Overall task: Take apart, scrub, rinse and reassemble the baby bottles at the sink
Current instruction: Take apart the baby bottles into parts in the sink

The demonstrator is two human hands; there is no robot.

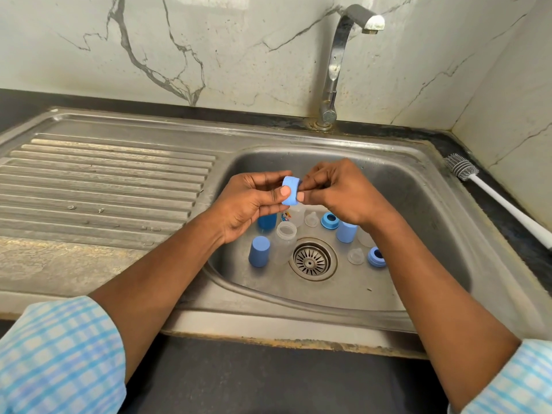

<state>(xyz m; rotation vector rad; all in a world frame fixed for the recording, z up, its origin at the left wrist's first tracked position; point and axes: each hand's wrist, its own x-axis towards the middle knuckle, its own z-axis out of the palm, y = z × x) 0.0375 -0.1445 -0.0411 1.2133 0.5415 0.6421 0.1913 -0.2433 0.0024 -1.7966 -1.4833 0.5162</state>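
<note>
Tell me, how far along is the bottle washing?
Mostly disassembly so far: caps, collar rings, nipples and a clear bottle lie apart in the sink. Both hands, left hand and right hand, work on a blue ring. The brush lies unused and the tap is dry; scrubbing, rinsing, reassembly remain.

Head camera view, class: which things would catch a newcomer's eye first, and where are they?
Both hands meet above the sink basin, the left hand and right hand sharing a grip on a blue bottle ring. Below them, blue caps, rings and clear bottle parts lie scattered around the drain. A white bottle brush rests on the counter at right.
</note>
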